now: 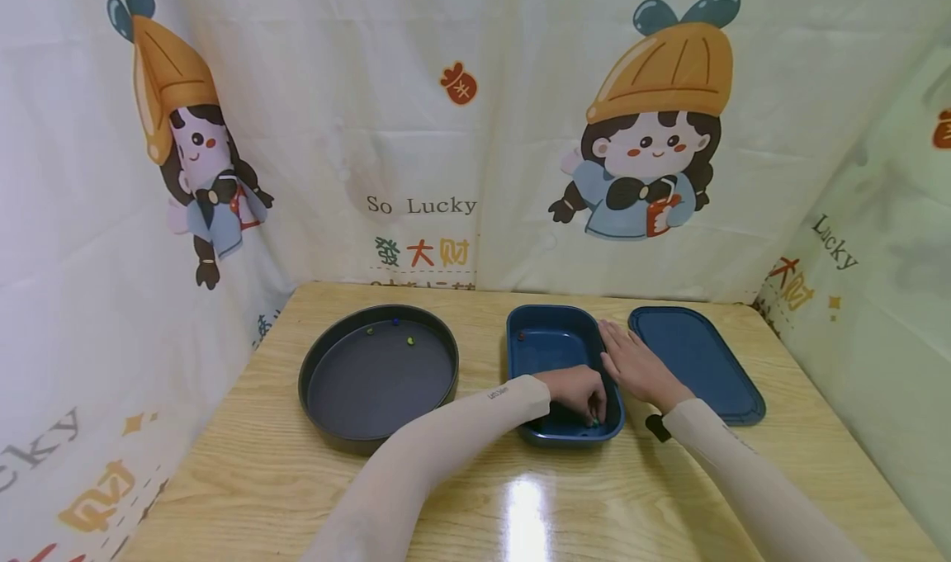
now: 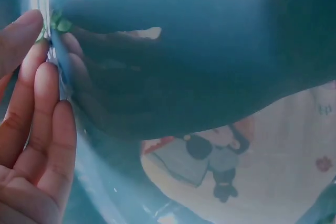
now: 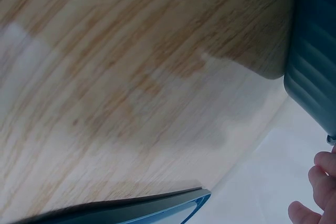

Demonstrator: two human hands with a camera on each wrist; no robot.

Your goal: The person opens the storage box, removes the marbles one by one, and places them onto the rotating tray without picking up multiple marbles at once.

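Note:
My left hand reaches down into a deep blue rectangular container, near its close right corner. Its thumb and fingertips pinch a small green marble low against the wall. In the left wrist view the green marble shows between thumb and index finger, and the shiny wall mirrors the hand. My right hand rests its straight fingers along the container's right rim. A reddish-brown marble lies at the far left inside the container.
Left of the container stands a round dark grey pan, holding a blue marble, a yellow marble and an olive marble. A flat blue lid lies to the right on the wooden table. Printed curtains surround the table.

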